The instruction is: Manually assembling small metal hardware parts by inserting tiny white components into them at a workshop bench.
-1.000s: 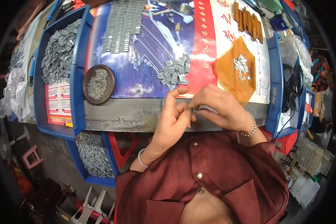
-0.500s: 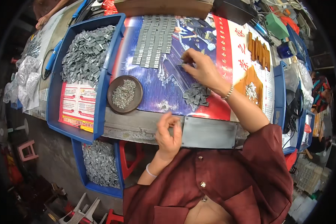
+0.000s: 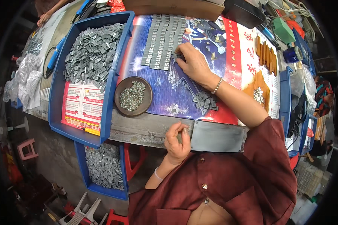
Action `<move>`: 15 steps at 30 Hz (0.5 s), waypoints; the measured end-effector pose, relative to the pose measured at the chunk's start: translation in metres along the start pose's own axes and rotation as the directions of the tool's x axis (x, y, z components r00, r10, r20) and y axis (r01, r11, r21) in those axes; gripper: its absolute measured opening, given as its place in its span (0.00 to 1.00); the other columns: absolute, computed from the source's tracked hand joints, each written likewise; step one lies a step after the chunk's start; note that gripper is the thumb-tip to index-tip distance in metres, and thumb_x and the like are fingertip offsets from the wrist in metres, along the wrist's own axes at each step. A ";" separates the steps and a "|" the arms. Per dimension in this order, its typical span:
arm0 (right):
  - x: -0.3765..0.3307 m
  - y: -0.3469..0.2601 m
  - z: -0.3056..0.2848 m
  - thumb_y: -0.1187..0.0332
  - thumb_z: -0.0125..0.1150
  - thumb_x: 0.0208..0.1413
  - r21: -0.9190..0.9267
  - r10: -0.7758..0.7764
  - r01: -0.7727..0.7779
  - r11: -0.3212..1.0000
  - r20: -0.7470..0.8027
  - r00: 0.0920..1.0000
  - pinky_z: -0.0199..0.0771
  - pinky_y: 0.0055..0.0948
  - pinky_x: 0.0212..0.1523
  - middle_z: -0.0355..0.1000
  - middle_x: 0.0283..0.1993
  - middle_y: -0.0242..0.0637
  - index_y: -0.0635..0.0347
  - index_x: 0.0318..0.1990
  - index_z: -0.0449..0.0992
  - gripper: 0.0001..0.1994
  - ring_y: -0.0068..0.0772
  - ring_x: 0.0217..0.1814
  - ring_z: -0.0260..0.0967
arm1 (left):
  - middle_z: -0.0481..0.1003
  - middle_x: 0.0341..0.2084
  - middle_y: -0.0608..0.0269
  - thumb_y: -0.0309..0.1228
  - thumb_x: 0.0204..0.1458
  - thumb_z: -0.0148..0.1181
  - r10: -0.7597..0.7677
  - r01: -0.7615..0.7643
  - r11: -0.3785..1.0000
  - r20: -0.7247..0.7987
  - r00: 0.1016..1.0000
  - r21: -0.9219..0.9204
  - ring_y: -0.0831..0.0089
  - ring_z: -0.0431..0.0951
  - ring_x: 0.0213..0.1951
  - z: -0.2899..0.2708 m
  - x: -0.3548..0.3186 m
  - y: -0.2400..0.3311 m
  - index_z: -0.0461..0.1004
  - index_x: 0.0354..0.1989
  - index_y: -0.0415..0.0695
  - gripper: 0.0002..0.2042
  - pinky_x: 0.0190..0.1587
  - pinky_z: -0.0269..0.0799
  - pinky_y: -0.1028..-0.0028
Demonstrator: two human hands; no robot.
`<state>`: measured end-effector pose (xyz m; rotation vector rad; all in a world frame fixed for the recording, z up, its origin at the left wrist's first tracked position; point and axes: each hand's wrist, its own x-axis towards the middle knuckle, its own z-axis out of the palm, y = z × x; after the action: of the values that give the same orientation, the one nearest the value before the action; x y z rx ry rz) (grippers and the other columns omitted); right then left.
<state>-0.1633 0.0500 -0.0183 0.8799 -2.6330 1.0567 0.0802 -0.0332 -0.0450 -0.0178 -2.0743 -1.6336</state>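
My right hand [image 3: 194, 66] reaches to the right edge of several close-set rows of small grey pieces [image 3: 162, 43]. Its thumb and forefinger are pinched on one small flat grey piece, mostly hidden by the fingers. Below that forearm lies a loose heap of similar grey pieces [image 3: 205, 101]. My left hand [image 3: 177, 144] is raised at the table's front edge, palm up and fingers curled in; what it holds, if anything, I cannot make out. Beside it, a smooth grey metal plate [image 3: 217, 137] rests on the edge. A round brown dish [image 3: 119, 106] contains small shiny metal parts [image 3: 132, 96].
At left stands a blue tray [image 3: 106, 129] heaped with grey pieces, with a yellow-handled tool [image 3: 92, 131] inside. Another blue bin [image 3: 125, 176] sits lower. Brown strips [image 3: 266, 53] and a wooden board [image 3: 260, 80] bearing small metal parts lie right. A cardboard box [image 3: 172, 7] borders the back.
My right hand has moved left and slightly away from me, to the edge of the rows. My left hand stays curled near the plate. The whole view has shifted a little.
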 end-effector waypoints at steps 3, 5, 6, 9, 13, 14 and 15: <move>0.001 0.006 0.004 0.76 0.60 0.47 -0.018 0.016 -0.016 1.000 -0.005 1.000 0.69 0.37 0.39 0.67 0.37 0.44 0.61 0.40 0.68 0.11 0.45 0.38 0.69 | 0.74 0.32 0.51 0.14 0.52 0.52 -0.001 0.001 1.000 -0.001 1.000 -0.004 0.68 0.77 0.33 0.001 0.000 0.000 0.58 0.52 0.32 0.18 0.37 0.74 0.73; 0.001 0.006 0.004 0.76 0.60 0.47 -0.005 0.015 -0.015 1.000 -0.013 1.000 0.69 0.36 0.38 0.66 0.36 0.44 0.61 0.39 0.68 0.11 0.45 0.37 0.69 | 0.74 0.32 0.51 0.14 0.52 0.52 -0.010 0.010 1.000 -0.001 1.000 -0.002 0.68 0.77 0.33 0.001 -0.001 0.000 0.58 0.52 0.32 0.18 0.38 0.74 0.73; 0.000 0.006 0.004 0.76 0.59 0.47 0.005 0.016 -0.016 1.000 -0.022 1.000 0.69 0.35 0.38 0.66 0.35 0.44 0.61 0.39 0.68 0.11 0.44 0.36 0.68 | 0.74 0.32 0.51 0.14 0.52 0.52 -0.018 0.018 1.000 0.002 1.000 -0.001 0.68 0.77 0.33 0.001 -0.001 0.001 0.58 0.51 0.32 0.18 0.38 0.74 0.73; -0.003 -0.002 -0.010 0.75 0.57 0.48 0.107 0.064 -0.061 0.992 -0.027 0.998 0.70 0.39 0.37 0.67 0.36 0.45 0.62 0.37 0.68 0.08 0.47 0.36 0.69 | 0.74 0.33 0.51 0.13 0.52 0.52 -0.021 0.021 1.000 0.002 1.000 0.018 0.68 0.77 0.33 0.002 -0.001 0.000 0.59 0.51 0.33 0.18 0.38 0.73 0.73; -0.028 -0.016 -0.054 0.76 0.59 0.49 0.147 0.113 -0.101 0.984 -0.070 0.991 0.71 0.32 0.37 0.70 0.35 0.43 0.64 0.37 0.70 0.07 0.38 0.36 0.71 | 0.74 0.33 0.53 0.16 0.55 0.48 -0.014 0.012 0.999 0.028 1.000 0.048 0.73 0.74 0.31 0.002 -0.002 -0.003 0.57 0.54 0.35 0.18 0.36 0.72 0.76; -0.039 -0.017 -0.065 0.76 0.59 0.49 0.148 0.117 -0.106 0.983 -0.067 0.991 0.71 0.32 0.37 0.70 0.35 0.43 0.64 0.37 0.70 0.07 0.38 0.36 0.71 | 0.74 0.33 0.53 0.16 0.55 0.48 -0.021 0.020 0.998 0.020 1.000 0.054 0.73 0.74 0.31 0.001 -0.001 -0.003 0.57 0.54 0.35 0.17 0.36 0.72 0.76; -0.051 -0.017 -0.076 0.76 0.58 0.49 0.143 0.149 -0.145 0.979 -0.021 0.989 0.71 0.31 0.37 0.71 0.35 0.43 0.65 0.38 0.70 0.08 0.37 0.36 0.71 | 0.74 0.32 0.54 0.17 0.56 0.48 -0.028 0.028 0.998 0.013 1.000 0.059 0.74 0.74 0.30 0.000 -0.001 -0.003 0.58 0.53 0.35 0.16 0.35 0.72 0.76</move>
<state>-0.1164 0.1146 0.0293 0.6959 -2.6579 1.2955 0.0804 -0.0335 -0.0482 0.0201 -2.1411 -1.5922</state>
